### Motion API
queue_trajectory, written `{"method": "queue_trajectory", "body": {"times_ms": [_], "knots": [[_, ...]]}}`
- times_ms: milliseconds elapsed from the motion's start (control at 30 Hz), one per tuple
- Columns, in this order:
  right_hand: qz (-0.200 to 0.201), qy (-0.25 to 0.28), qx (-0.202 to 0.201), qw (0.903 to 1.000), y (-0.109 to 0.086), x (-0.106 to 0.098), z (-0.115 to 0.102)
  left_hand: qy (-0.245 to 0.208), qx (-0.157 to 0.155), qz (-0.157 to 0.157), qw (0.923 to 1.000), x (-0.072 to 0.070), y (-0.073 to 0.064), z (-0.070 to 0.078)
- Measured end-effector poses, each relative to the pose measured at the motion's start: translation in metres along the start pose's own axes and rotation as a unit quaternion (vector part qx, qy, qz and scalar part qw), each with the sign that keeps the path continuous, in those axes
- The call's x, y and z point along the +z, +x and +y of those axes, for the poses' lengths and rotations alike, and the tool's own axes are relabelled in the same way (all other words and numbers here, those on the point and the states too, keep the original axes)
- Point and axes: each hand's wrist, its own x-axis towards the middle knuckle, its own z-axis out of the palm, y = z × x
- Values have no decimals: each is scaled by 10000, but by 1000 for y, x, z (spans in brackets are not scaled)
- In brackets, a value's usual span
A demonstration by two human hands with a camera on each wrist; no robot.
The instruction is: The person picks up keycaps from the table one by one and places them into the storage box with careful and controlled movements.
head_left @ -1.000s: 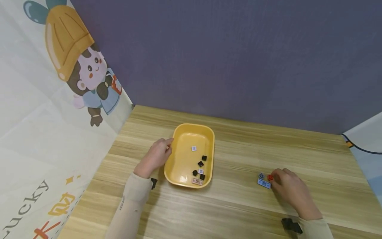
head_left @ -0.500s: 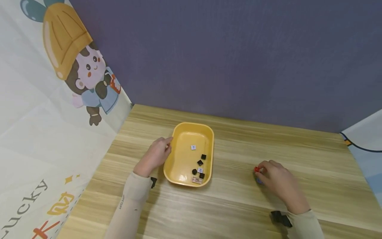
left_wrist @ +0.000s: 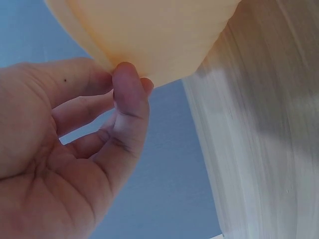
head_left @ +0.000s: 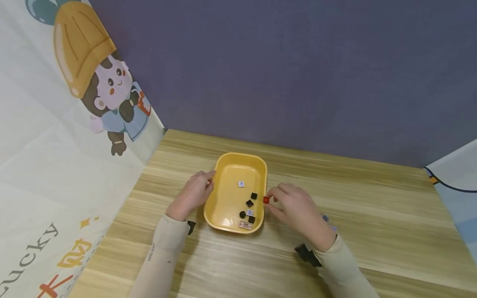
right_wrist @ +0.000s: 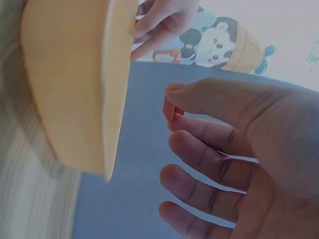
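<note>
A small red plastic piece [head_left: 266,200] is pinched between thumb and index finger of my right hand [head_left: 296,209], at the yellow tray's right rim. In the right wrist view, the red piece [right_wrist: 169,108] shows between the fingertips, apart from the tray wall [right_wrist: 70,89], the other fingers loosely bent. My left hand [head_left: 191,194] pinches the left rim of the yellow tray [head_left: 241,158]; the left wrist view shows its thumb [left_wrist: 130,92] against the tray's outer side. Inside the tray lie several small black pieces [head_left: 249,203], white tiles [head_left: 241,184] and a pinkish printed tile [head_left: 245,224].
Right of the tray, partly hidden behind the right forearm, a small blue-grey piece [head_left: 326,218] and a light blue tile [head_left: 333,228] lie on the wooden table [head_left: 391,207]. A dark blue panel [head_left: 283,74] rises behind the table. A black cable [head_left: 451,186] runs at the far right.
My right hand has picked up the red piece from beside the blue pieces and carried it left to the tray's rim. The left hand has stayed at the tray.
</note>
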Motion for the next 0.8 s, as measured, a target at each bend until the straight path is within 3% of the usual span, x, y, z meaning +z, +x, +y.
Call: {"method": "queue_trajectory", "body": {"times_ms": [233, 467, 633, 800], "knots": [[-113, 21, -13, 9999, 11, 2, -11, 9, -26, 29, 10000, 1, 0, 0], [76, 93, -116, 9999, 10, 3, -9, 9, -14, 21, 10000, 0, 0, 0], [209, 98, 63, 9997, -3, -7, -1, -35, -65, -40, 10000, 0, 0, 0], [599, -197, 115, 9979, -25, -20, 17, -8, -59, -22, 10000, -1, 0, 0]]}}
